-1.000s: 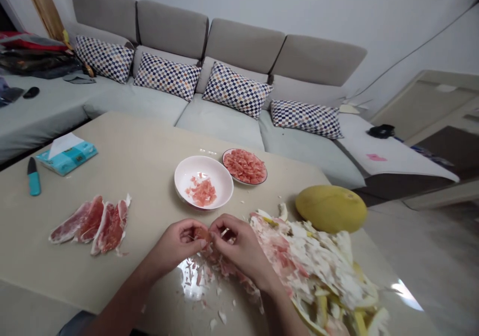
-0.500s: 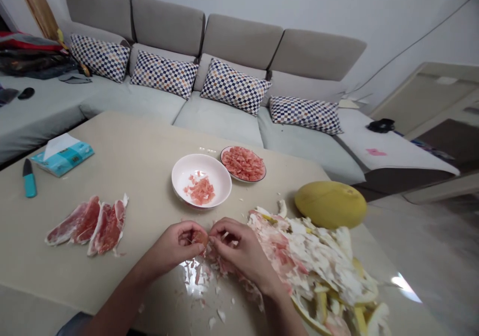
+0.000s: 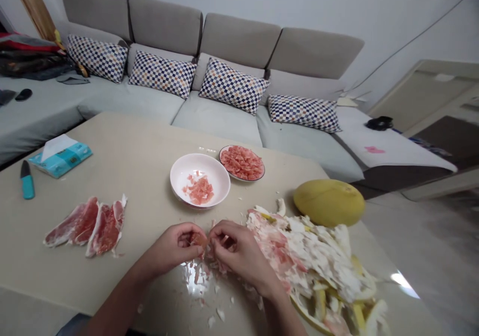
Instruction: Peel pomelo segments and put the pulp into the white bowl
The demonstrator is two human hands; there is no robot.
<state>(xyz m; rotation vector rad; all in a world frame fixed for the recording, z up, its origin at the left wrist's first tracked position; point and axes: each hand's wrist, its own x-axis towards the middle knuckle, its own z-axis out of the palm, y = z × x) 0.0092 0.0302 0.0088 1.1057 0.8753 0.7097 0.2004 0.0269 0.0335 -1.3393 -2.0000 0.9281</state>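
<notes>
Along the near edge of the table (image 3: 130, 151), peeled pomelo segments (image 3: 104, 225) lie left of the left hand (image 3: 170, 249), which pinches a piece of pink pulp (image 3: 198, 239). The right hand (image 3: 239, 256) curls just beside it, before a heap of peel (image 3: 307, 258).

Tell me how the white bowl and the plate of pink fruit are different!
The white bowl is deep, but the plate is shallow with a dark rim. The bowl holds only a small heap of pink pulp, with lots of white showing, while the plate is nearly covered. Both are round and hold similar pink pieces.
</notes>
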